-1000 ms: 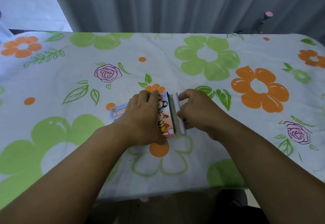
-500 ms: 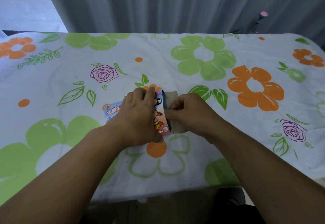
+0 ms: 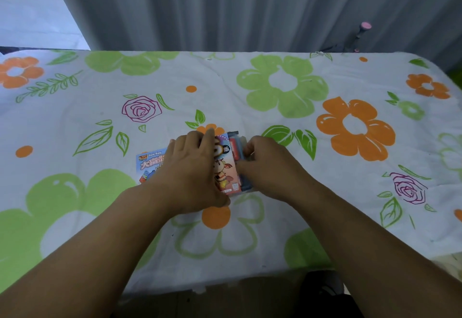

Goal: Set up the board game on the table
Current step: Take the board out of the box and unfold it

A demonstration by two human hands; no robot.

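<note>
Where the two meet, left hand [image 3: 192,172] lies over the game box [image 3: 225,167], fingers curled on its far edge, holding it. Right hand [image 3: 270,167] at the box's 3 o'clock, fingers curled against the open end; grip cannot be told. Box flat on flowered table [image 3: 350,80], mid-table toward 6 o'clock.
</note>
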